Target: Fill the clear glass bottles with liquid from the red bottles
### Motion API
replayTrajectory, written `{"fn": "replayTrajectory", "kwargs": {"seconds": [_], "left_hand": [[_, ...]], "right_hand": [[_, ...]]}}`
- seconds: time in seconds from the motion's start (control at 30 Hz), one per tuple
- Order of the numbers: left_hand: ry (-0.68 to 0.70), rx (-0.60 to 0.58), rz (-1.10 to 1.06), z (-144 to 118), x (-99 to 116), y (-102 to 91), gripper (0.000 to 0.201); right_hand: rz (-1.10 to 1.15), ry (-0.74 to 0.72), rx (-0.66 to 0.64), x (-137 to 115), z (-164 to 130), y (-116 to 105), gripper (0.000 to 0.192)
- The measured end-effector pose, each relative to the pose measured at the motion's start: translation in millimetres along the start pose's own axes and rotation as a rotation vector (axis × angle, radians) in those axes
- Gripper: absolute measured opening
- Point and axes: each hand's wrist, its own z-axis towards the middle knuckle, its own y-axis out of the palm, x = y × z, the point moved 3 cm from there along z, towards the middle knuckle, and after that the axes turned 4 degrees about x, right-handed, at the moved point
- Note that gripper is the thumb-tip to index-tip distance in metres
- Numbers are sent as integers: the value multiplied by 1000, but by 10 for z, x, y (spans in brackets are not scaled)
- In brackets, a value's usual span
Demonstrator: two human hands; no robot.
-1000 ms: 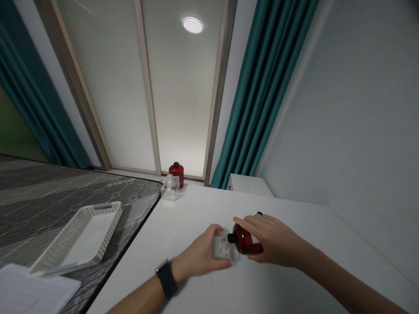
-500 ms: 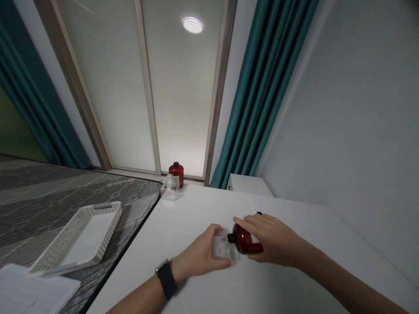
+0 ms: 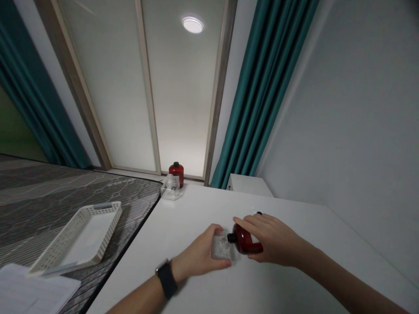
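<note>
My right hand (image 3: pixel 273 240) is wrapped round a dark red bottle (image 3: pixel 244 240) with a black neck and a pale label. The bottle lies tipped on its side, its neck pointing left over a small clear container (image 3: pixel 222 247). Around that clear container, my left hand (image 3: pixel 204 250) curls with thumb and fingers on its sides; a dark-banded watch is on the wrist. Something clear shows inside the container, but I cannot make out whether it is liquid. A small black tip pokes out behind my right hand, mostly hidden.
At the white table's (image 3: pixel 183 296) far edge stand another red bottle (image 3: pixel 176 171) with a black cap and a clear box (image 3: pixel 170 194) holding clear items. Left of the table, a white perforated basket (image 3: pixel 108 235) and papers (image 3: pixel 36 290) rest on a dark patterned surface (image 3: pixel 137 192).
</note>
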Motion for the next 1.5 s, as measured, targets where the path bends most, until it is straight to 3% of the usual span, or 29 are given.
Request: {"fn": "replayTrajectory", "kwargs": {"seconds": [1.5], "left_hand": [[-12,-5,2,-1,-10,8,64]], "right_hand": [[-47,-23,13,1,21,-5,79]]}}
